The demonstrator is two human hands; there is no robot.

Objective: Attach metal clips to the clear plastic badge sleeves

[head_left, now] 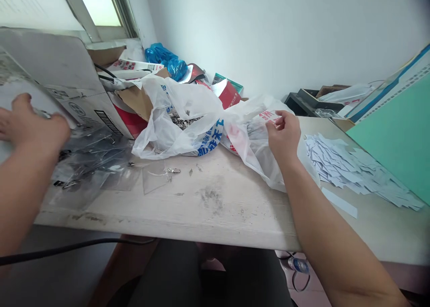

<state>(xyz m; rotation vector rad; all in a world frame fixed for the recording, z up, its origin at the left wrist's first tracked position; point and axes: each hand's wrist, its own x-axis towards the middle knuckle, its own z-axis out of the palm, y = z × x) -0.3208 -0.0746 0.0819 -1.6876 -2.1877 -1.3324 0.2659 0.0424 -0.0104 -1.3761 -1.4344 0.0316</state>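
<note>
My left hand is at the far left, over a pile of clear plastic badge holders with metal clips. Its thumb and fingers are apart; the fingertips partly run out of view. On the right, my right hand pinches the upper edge of a white plastic bag with red print. Pale, thin pieces show inside that bag. Beside it stands another white bag with blue print, open at the top on many small metal clips. One clear badge holder lies alone on the table.
Many white paper slips are heaped at the right beside a green board. A cardboard box stands at the left. Behind are a blue bag and a black tray. The table's front edge is close to my legs.
</note>
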